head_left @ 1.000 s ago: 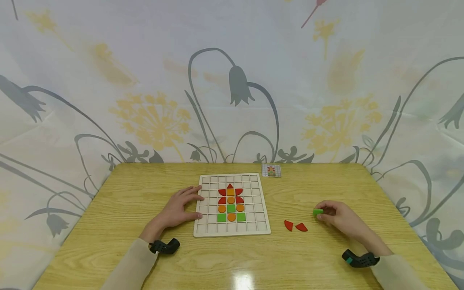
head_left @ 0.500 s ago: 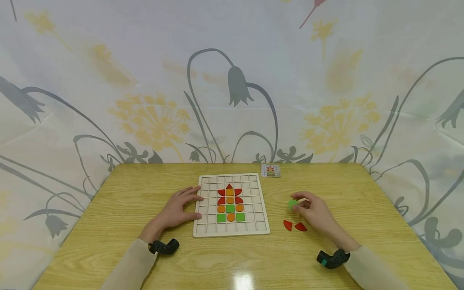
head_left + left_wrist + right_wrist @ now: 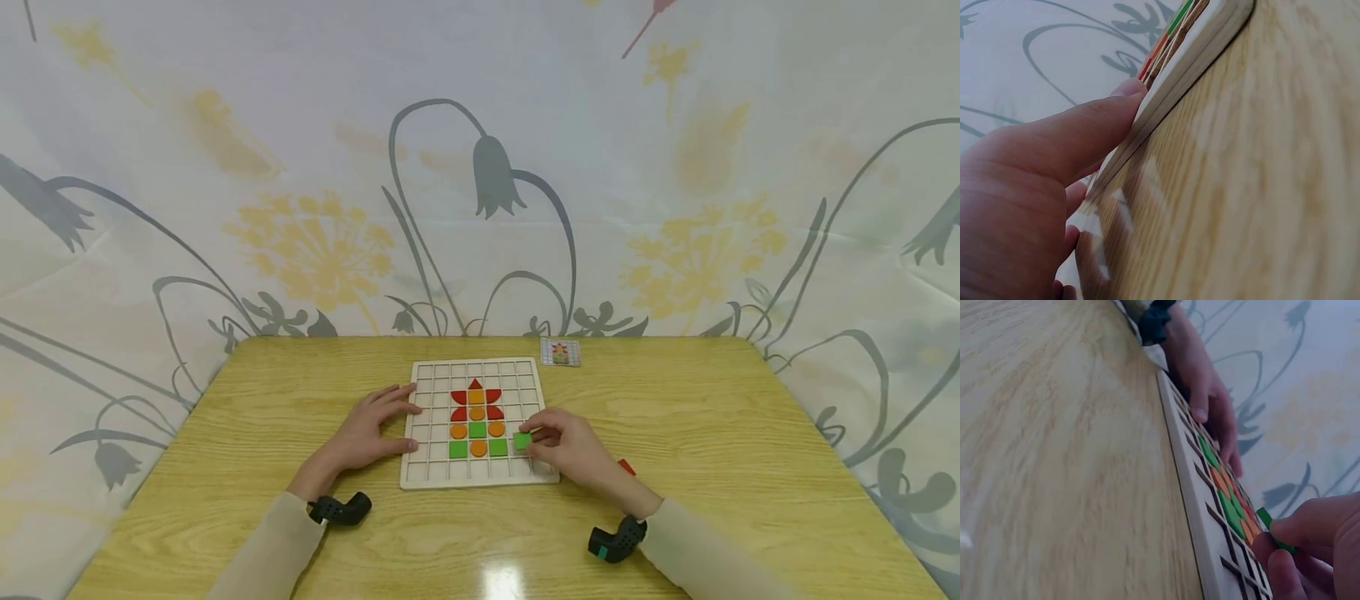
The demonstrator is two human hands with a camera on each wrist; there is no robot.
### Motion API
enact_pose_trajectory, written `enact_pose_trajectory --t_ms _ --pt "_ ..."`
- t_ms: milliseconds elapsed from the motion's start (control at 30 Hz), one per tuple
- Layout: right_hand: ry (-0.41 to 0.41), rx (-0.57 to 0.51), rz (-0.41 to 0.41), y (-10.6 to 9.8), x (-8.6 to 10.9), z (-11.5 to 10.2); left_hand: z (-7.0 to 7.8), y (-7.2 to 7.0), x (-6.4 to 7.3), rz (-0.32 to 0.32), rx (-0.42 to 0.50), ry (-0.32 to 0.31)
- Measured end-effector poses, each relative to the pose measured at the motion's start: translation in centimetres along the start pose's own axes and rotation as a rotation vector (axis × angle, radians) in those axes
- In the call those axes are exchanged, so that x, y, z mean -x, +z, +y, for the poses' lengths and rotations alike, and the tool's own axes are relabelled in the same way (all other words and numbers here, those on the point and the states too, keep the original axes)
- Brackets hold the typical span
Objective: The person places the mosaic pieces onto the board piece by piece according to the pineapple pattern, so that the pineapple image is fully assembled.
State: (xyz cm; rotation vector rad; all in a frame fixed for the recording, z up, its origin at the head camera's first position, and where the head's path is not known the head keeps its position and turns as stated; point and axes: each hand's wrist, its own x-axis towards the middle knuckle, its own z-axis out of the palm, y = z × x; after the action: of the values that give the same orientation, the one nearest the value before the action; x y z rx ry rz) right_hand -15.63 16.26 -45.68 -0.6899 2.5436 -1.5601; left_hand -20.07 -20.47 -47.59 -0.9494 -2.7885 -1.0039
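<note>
A pale square grid board (image 3: 435,379) lies on the table. Red, orange and green tiles form a figure in its middle columns: a red triangle (image 3: 476,385) at the top, green squares and orange discs (image 3: 478,448) lower down. My left hand (image 3: 367,429) rests at the board's left edge with fingers spread; in the left wrist view its thumb (image 3: 1097,128) touches the rim. Over the board's right side my right hand (image 3: 573,450) pinches a green square tile (image 3: 522,441) between thumb and fingers. The right wrist view shows this tile (image 3: 1265,517) tilted above the grid.
A small card (image 3: 560,352) with a printed coloured figure lies behind the board, at its right. Beside my right wrist a red piece (image 3: 627,467) shows in part; its neighbour is hidden by the hand. The wooden table (image 3: 480,533) meets a patterned backdrop (image 3: 480,167).
My right hand has travelled left from the table's right side, past the red pieces, to the board with the green tile. The left hand has stayed put.
</note>
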Motion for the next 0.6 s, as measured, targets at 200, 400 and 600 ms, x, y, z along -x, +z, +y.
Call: enact_pose_trajectory --t_ms 200,400,600 --pt "-0.118 0.036 -0.086 2.7 -0.8 -0.6 0.0 0.0 -0.1 -0.002 -0.003 -0.004" --pt "-0.181 0.122 -0.159 4.2 -1.3 -0.9 0.0 0.1 0.0 -0.007 -0.004 -0.012" --pt "-0.170 0.142 -0.180 4.3 -1.5 -1.1 0.3 0.0 -0.1 -0.007 -0.010 -0.007"
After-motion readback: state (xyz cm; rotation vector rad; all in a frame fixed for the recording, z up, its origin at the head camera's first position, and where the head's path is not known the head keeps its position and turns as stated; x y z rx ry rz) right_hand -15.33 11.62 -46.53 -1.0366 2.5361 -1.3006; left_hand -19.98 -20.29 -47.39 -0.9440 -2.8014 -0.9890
